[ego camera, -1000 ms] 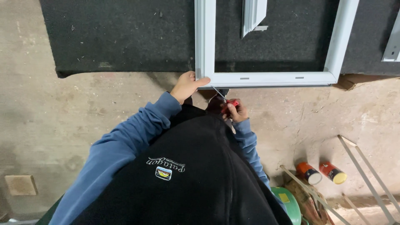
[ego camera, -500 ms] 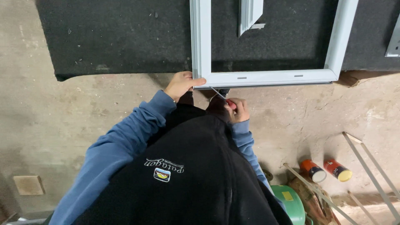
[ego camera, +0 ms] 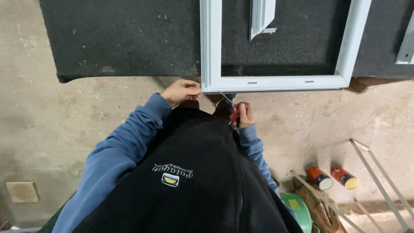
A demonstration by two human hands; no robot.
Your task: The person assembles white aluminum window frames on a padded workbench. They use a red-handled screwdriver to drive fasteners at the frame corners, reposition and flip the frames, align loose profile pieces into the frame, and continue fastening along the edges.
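A white window frame point(ego camera: 276, 83) lies on a black felt-covered worktable point(ego camera: 129, 39), its near rail along the table's front edge. My left hand point(ego camera: 181, 91) grips the frame's near left corner from below. My right hand point(ego camera: 244, 114) is closed around a red-handled screwdriver point(ego camera: 233, 113), whose thin metal shaft point(ego camera: 225, 97) points up and left to the underside of that rail near the corner. My blue sleeves and black vest fill the lower middle of the view.
A short white profile piece point(ego camera: 261, 16) lies inside the frame, another point(ego camera: 406, 43) at the far right. On the concrete floor at the right are two orange cans point(ego camera: 319, 177), thin metal bars point(ego camera: 379, 181) and a green round object point(ego camera: 297, 209).
The view has shifted slightly, so the frame sits a little further left. Both hands stay at the frame's corner, the screwdriver tip still against the rail.
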